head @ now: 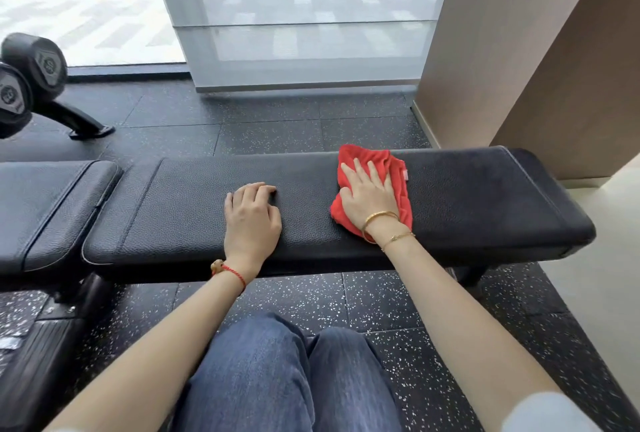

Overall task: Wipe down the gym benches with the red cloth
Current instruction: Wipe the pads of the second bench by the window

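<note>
A long black padded gym bench (485, 203) runs across the view in front of me. The red cloth (401, 185) lies crumpled on its top, right of the middle. My right hand (369, 197) presses flat on the cloth, fingers spread and pointing away from me. My left hand (251, 215) rests on the bare bench top left of the cloth, fingers curled under, holding nothing. A second black padded bench section (45, 209) adjoins on the left, tilted a little.
Two black dumbbells (33, 74) sit on a rack at the far left, with the rack foot (91, 128) on the speckled rubber floor. A glass panel (304, 33) stands behind the bench and a beige wall (519, 67) at the right. My knees (287, 379) are below.
</note>
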The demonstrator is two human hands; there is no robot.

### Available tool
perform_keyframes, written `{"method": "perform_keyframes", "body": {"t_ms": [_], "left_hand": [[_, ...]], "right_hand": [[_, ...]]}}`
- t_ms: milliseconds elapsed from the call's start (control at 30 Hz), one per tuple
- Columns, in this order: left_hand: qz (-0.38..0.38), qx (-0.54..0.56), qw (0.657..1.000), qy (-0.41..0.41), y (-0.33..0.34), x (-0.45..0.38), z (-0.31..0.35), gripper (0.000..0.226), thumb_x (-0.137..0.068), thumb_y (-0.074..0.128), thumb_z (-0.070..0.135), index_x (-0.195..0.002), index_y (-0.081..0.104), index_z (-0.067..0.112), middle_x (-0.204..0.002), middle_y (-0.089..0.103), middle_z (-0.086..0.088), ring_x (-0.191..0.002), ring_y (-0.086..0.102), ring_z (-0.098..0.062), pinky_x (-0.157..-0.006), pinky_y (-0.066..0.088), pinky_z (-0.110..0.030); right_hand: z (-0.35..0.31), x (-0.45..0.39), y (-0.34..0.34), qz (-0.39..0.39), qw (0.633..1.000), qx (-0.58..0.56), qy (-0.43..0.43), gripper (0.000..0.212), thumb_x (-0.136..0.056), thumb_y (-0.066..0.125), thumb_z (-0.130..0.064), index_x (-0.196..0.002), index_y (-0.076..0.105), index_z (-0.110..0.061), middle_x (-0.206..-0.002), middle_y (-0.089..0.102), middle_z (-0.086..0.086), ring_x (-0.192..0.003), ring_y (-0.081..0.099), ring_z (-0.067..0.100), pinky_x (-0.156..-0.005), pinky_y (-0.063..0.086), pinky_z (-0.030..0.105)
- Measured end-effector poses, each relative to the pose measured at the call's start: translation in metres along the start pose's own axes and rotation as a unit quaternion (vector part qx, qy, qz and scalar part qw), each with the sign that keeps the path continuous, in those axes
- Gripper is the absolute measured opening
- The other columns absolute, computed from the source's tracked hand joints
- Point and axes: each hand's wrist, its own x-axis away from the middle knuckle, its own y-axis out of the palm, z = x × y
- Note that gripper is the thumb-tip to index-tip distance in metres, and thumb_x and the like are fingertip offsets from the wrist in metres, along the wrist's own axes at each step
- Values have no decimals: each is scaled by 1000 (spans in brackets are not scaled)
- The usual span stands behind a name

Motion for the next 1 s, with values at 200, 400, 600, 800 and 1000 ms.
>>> {"method": "perform_keyframes", "body": {"t_ms": [200, 400, 600, 800, 1000], "left_hand": [[3, 14, 1000, 4, -3, 1, -1, 36, -90, 52, 13, -124, 62, 14, -130, 59, -4, -127, 47, -26, -116, 26, -46], [6, 19, 1000, 6, -4, 1, -2, 35, -89, 52, 13, -123, 64, 15, -130, 60, -2, -128, 48, -24, -116, 26, -46], [7, 16, 1000, 2, -4, 1, -1, 36, -89, 52, 13, -123, 64, 14, -131, 60, -2, -128, 47, -24, -116, 26, -46], [12, 18, 1000, -1, -3, 1, 0, 35, -88, 54, 13, -121, 64, 14, -129, 62, -4, -126, 49, -26, -115, 29, -48], [15, 23, 1000, -7, -3, 2, 0, 34, -87, 55, 12, -120, 66, 13, -128, 62, -5, -126, 50, -27, -113, 31, -49]], "right_hand": [[-41, 21, 15, 0, 992, -26, -126, 56, -97, 35, -43, -151, 25, -30, -162, 14, -5, -150, 6, 17, -121, -4, 42], [-17, 32, -5, 142, 984, -107, -22, 63, -93, 48, -42, -147, 34, -12, -160, 20, 7, -149, 12, 22, -122, 6, 38], [-3, 37, -2, 22, 997, -45, 66, 84, -90, 42, -62, -151, 22, -8, -160, 14, 13, -148, 9, 30, -122, 5, 43], [-12, 40, 2, 98, 987, -129, 13, 51, -90, 59, -41, -122, 54, -1, -139, 45, 14, -133, 37, 28, -114, 25, 36], [-17, 32, -7, 82, 970, -225, 54, 42, -81, 71, -29, -112, 57, -4, -117, 55, 12, -109, 54, 27, -93, 37, 30]]}}
